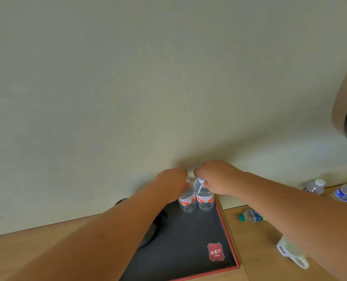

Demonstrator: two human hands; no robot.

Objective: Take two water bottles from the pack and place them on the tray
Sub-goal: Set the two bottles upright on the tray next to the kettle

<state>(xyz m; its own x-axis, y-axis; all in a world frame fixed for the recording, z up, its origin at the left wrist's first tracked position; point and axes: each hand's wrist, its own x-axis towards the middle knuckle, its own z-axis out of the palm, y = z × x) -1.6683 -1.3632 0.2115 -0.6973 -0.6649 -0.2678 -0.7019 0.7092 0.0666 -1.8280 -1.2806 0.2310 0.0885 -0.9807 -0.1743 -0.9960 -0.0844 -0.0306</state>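
Observation:
Two clear water bottles with red-and-white labels stand upright side by side at the far right corner of a black tray (191,246) with a red rim. My left hand (171,180) grips the top of the left bottle (187,201). My right hand (217,177) grips the white cap of the right bottle (205,199). Both bottles rest on the tray floor. The pack is not in view.
A red card (215,252) lies on the tray's near right. On the wooden table to the right a green-capped bottle (249,216) lies flat, upright bottles (315,186) stand by the wall, and a white cup (292,252) sits near. A wall rises close behind.

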